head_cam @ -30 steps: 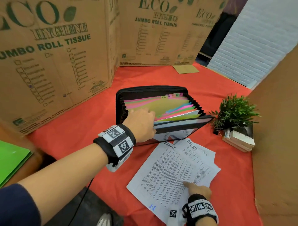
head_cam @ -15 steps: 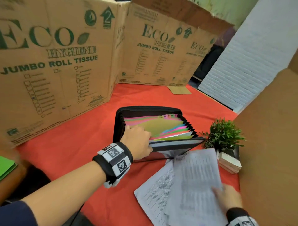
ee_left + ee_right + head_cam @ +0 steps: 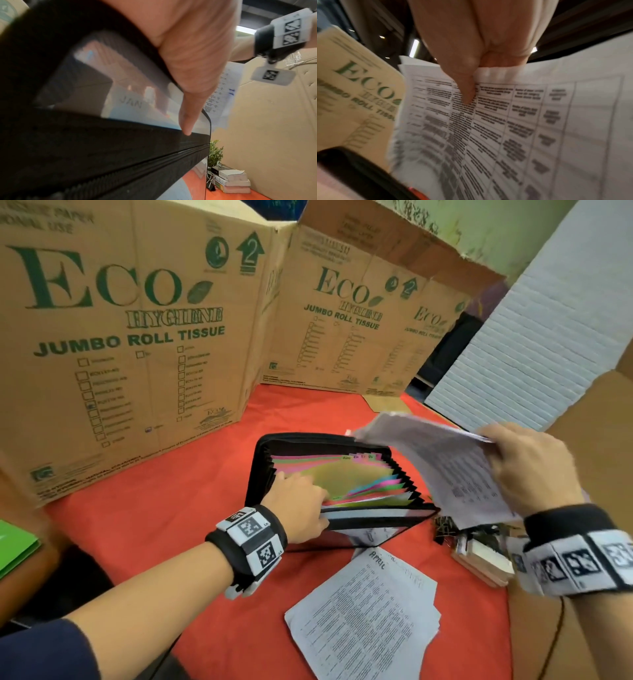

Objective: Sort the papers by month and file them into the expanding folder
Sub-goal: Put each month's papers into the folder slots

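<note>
The black expanding folder (image 3: 263,474) stands open on the red cloth, its coloured dividers fanned out. My left hand (image 3: 301,508) grips its front section, fingers between the dividers and thumb (image 3: 187,119) on the clear front pocket (image 3: 120,94) labelled JAN. My right hand (image 3: 527,470) pinches a few printed sheets (image 3: 442,467) at their edge and holds them in the air above the folder's right side. In the right wrist view the thumb (image 3: 467,88) presses on the sheets' printed table (image 3: 513,128). A pile of papers (image 3: 366,614) headed APRIL lies in front of the folder.
Printed cardboard boxes (image 3: 137,337) wall the back and left, a white brick panel (image 3: 534,344) and a cardboard sheet (image 3: 582,645) the right. Small books (image 3: 479,563) with a plant (image 3: 214,152) and a binder clip (image 3: 443,529) sit right of the folder. A green folder (image 3: 13,546) lies far left.
My right hand took sheets off the pile and lifted them up and back to above the folder's right side. The left hand stayed on the folder's front.
</note>
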A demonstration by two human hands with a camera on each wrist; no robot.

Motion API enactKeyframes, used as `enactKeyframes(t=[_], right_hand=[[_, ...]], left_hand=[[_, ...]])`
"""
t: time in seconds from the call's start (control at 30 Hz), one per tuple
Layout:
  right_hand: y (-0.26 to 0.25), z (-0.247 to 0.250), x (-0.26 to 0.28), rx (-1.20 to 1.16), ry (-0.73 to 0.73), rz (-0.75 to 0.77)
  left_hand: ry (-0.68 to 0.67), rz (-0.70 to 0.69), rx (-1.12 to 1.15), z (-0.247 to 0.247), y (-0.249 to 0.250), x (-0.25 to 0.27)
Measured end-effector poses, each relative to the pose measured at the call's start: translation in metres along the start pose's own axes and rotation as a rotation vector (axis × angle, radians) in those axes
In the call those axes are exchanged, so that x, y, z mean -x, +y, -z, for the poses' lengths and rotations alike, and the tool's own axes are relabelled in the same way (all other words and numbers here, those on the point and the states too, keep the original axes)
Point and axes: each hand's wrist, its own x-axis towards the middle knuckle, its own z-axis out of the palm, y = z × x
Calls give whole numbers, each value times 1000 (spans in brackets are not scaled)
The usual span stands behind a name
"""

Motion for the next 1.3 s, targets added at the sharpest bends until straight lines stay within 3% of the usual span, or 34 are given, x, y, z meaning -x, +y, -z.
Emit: enactKeyframes(t=[0.23,0.37,0.5,0.67,0.93,1.07,1.2,1.3], right_hand=[[-51,-40,-28,150,-97,364],[-80,-54,-36,168,-120,476],[-100,-70,-54,37,-136,357],[-108,-99,-61,-209,-519,294],[-110,-147,-20,-276,-828,51],[-107,-159,0,-494,-802,-74],[-99,-158,5,-372,-429,-13],[-99,-159,5,-253,-633,-1]], left_hand=[[22,-49,-33,-3,0,1],[73,-117,-62,1,3,7],[91,-127,-92,4,6,13],[89,-135,-45,3,4,13],[84,-114,-42,1,1,9],[216,-134,-62,4,1,10],[206,-134,-94,4,-1,5],[108,-123,-75,2,-2,1]])
